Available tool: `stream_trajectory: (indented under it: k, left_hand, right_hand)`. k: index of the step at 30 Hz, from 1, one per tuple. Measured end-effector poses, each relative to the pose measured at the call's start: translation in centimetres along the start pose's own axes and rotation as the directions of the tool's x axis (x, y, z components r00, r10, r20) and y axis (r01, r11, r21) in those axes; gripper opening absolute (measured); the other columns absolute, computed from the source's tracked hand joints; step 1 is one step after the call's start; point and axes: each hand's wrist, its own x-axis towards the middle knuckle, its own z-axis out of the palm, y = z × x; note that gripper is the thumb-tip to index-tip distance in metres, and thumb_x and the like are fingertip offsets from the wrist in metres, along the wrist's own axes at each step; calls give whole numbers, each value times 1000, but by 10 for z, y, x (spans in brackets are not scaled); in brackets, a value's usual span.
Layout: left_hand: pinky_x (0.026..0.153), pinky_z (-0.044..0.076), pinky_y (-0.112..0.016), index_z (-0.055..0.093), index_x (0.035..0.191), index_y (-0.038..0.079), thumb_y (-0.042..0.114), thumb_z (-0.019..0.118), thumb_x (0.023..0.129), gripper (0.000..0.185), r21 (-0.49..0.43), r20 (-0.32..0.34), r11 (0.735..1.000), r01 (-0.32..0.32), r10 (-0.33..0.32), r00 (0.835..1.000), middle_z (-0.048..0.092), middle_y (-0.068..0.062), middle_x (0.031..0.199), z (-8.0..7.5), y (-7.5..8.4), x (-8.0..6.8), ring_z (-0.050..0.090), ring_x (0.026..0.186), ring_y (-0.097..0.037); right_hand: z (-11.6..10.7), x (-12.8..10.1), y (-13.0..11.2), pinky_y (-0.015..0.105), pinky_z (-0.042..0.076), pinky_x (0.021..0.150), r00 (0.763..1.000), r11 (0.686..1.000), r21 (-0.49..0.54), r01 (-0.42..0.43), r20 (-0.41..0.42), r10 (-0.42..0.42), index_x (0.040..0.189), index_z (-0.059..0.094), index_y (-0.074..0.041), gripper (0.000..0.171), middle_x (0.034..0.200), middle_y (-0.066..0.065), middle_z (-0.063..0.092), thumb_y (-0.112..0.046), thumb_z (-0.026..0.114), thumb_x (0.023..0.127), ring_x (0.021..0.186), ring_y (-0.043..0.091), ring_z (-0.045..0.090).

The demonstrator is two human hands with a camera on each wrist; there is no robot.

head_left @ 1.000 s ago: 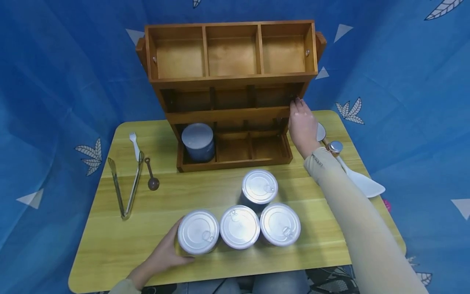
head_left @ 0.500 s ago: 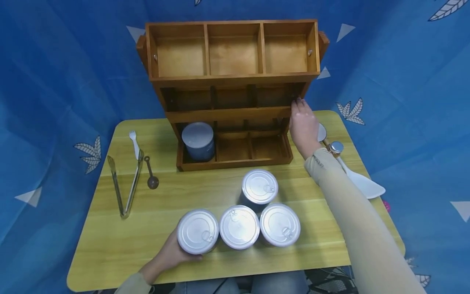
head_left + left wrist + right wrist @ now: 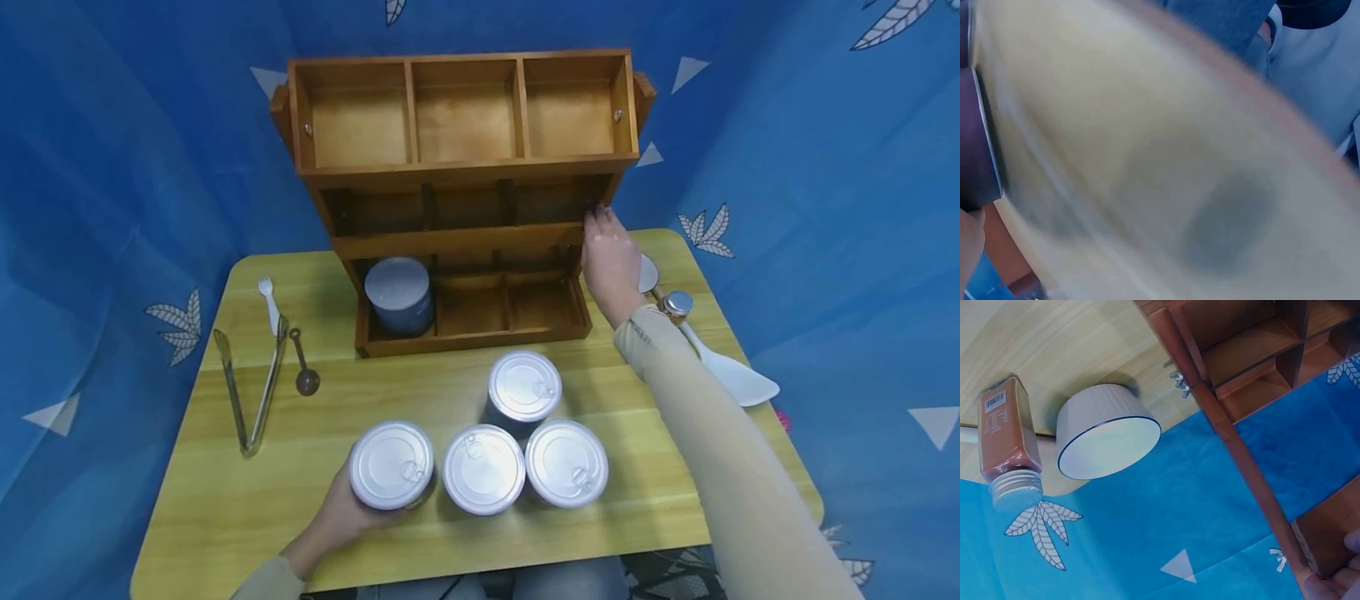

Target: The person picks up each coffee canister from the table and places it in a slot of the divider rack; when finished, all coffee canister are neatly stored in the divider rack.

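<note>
My left hand (image 3: 341, 512) grips a can (image 3: 392, 465) with a silvery pull-tab lid near the table's front edge. A narrow gap lies between it and the middle can (image 3: 483, 470); the front right can (image 3: 566, 463) and rear can (image 3: 524, 385) stand close together beyond. In the left wrist view the gripped can (image 3: 975, 140) shows a dark side. My right hand (image 3: 611, 262) holds the right side of the three-tier wooden rack (image 3: 472, 340). In the right wrist view its fingers (image 3: 1344, 581) pinch the edge of a rack board. Another can (image 3: 397, 292) sits in the rack's bottom left compartment.
At left on the table lie tongs (image 3: 262, 400), a white fork (image 3: 268, 304) and a dark round-bowled scoop (image 3: 307, 379). Behind my right forearm are a white bowl (image 3: 1107, 431), a spice bottle (image 3: 1007, 434) and a white spatula (image 3: 738, 377). Blue cloth (image 3: 825, 250) hangs behind.
My left hand has closed further round the can and shifted it left, away from the middle can. My right hand keeps its hold on the rack. The head view has tilted slightly.
</note>
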Motion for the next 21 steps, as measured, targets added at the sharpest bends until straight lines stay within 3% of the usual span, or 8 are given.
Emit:
stream_trajectory:
  k: [5, 10, 14, 18, 21]
  left_hand:
    - [107, 32, -6, 34, 150, 14, 2, 94, 53, 114, -47, -53, 999, -27, 24, 998, 54, -2, 139, -9, 8, 21, 47, 125, 10]
    - [107, 32, -5, 31, 150, 8, -6, 90, 54, 114, -71, -80, 995, -65, 59, 995, 52, -9, 140, -9, 22, 57, 45, 124, 11]
    - [117, 32, -20, 29, 152, 13, -4, 90, 57, 114, -77, -103, 996, -47, 39, 994, 50, -12, 142, -4, 35, 91, 45, 127, 5]
    - [122, 30, -43, 28, 151, 19, 3, 92, 61, 112, -82, -115, 996, -35, 25, 993, 49, -10, 144, 6, 47, 124, 45, 133, -14]
    - [122, 30, -50, 29, 150, 20, 5, 93, 61, 111, -88, -115, 995, -56, 46, 992, 49, -10, 144, 18, 55, 144, 45, 135, -25]
  right_hand:
    - [1, -1, 0, 50, 53, 101, 1000, 1000, -3, 2, -13, -2, 134, 55, 5, 39, 142, 22, 54, -4, 52, 96, 133, 36, 52]
    - [-2, -1, 0, 48, 52, 103, 999, 1000, -2, 18, -32, -18, 131, 57, 6, 36, 138, 23, 57, -2, 52, 96, 130, 37, 54]
    - [-2, 0, -1, 48, 53, 100, 999, 1000, -8, 27, -37, -27, 129, 59, 6, 35, 136, 23, 58, -2, 52, 96, 129, 37, 56]
    - [-2, -1, 0, 47, 54, 99, 999, 1000, -16, 22, -35, -23, 129, 59, 6, 35, 136, 23, 59, -3, 54, 96, 128, 36, 56]
    - [-2, -2, 2, 47, 54, 99, 999, 1000, -18, 25, -40, -25, 129, 60, 5, 35, 136, 22, 59, -3, 54, 95, 128, 36, 56]
